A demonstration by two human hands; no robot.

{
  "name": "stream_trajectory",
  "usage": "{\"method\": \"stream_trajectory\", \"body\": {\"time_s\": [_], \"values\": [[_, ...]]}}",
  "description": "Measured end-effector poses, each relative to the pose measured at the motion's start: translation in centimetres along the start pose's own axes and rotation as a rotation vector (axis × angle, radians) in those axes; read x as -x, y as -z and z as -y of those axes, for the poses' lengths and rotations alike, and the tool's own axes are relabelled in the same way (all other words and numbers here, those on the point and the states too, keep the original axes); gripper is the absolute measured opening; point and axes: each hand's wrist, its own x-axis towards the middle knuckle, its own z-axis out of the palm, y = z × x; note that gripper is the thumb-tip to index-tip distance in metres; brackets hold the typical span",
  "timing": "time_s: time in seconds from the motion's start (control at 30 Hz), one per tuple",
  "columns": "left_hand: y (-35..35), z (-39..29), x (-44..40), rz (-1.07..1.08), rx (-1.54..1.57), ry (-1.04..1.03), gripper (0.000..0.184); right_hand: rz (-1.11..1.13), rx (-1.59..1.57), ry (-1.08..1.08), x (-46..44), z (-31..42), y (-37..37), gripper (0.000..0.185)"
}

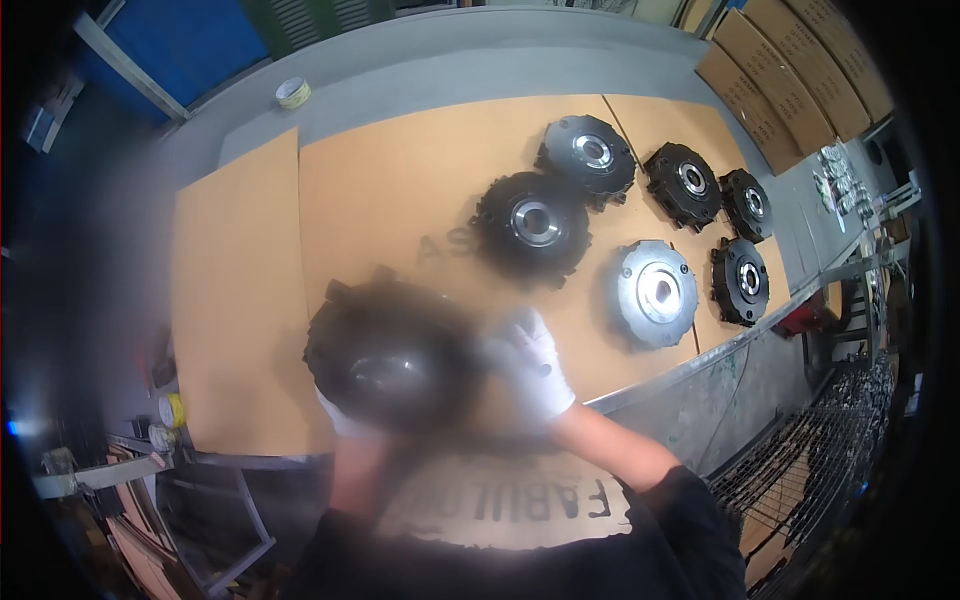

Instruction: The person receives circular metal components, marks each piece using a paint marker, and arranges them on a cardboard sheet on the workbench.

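Clock positions are centred on the large dark disc (390,350), with 12 o'clock toward the far table edge. The disc is blurred, has a notched rim, and is located over the near part of the cardboard sheet (380,180); whether it rests there or is raised cannot be determined. The gloved left hand (342,418) is at its 7 o'clock edge, with the fingers hidden by the disc; its grip cannot be determined. The gloved right hand (532,365) is at 3 o'clock, beside the disc; blur prevents confirming contact or whether the fingers are open or closed. Between 1 and 2 o'clock are a dark disc with a bright hub (568,230) and, just beyond, a grey-faced disc (568,145). A silver disc (640,310) is between 2 and 3 o'clock. Farther out, from 2 to 3 o'clock, is a group of three smaller-looking black discs (673,178). A tape roll (292,93) is at 11 o'clock on the grey table (420,80). Stacked cartons (780,90) are at 2 o'clock, beyond the discs.
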Motion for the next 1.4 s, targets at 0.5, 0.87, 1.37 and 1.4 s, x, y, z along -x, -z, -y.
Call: {"method": "stream_trajectory", "body": {"time_s": [0.5, 0.87, 1.37, 1.4], "values": [[-1.3, -2.0, 0.8, 0.186, 0.285, 0.209, 0.045, -0.022, -0.593, -0.261, 0.7, -1.6, 0.4, 0.012], [1.2, 0.6, -3.7, 0.027, 0.329, 0.165, 0.043, -0.210, -0.386, -0.133, 3.5, 0.5, 4.0, 0.018], [-4.6, 2.3, -13.6, -0.292, 0.286, 0.392, 0.040, -0.381, -0.298, -0.092, 4.9, -0.5, 7.7, 0.017], [-4.4, 2.6, -13.6, -0.295, 0.315, 0.397, 0.040, -0.374, -0.296, -0.094, 4.9, -0.6, 7.6, 0.017]]}}
